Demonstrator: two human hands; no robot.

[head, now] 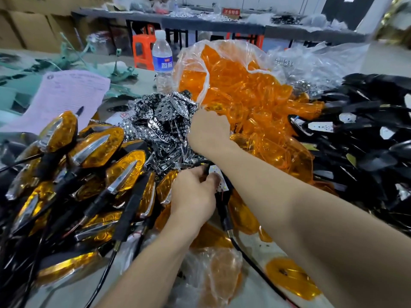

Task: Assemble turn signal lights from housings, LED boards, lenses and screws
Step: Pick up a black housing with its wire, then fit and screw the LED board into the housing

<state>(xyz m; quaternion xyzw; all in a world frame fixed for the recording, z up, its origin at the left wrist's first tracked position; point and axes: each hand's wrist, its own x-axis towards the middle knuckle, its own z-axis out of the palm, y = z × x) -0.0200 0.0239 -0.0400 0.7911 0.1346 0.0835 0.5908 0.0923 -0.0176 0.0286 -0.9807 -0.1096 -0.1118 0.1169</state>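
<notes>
My left hand (193,196) grips a black housing (223,196) with a white LED board (214,174) seated in it; its black cable (251,261) trails toward me. My right hand (208,130) reaches forward between the heap of chrome reflector pieces (162,121) and the clear bag of orange lenses (244,90). Its fingers curl down at the edge of the two heaps, and what they hold is hidden. Finished signal lights (93,150) with orange lenses and chrome trim are piled at the left. Black housings (367,138) are heaped at the right.
A water bottle (162,61) stands behind the reflector heap. A pink paper sheet (69,94) lies at the left rear. Loose orange lenses (291,278) lie on the table near me. Orange stools and a cluttered bench stand beyond the table.
</notes>
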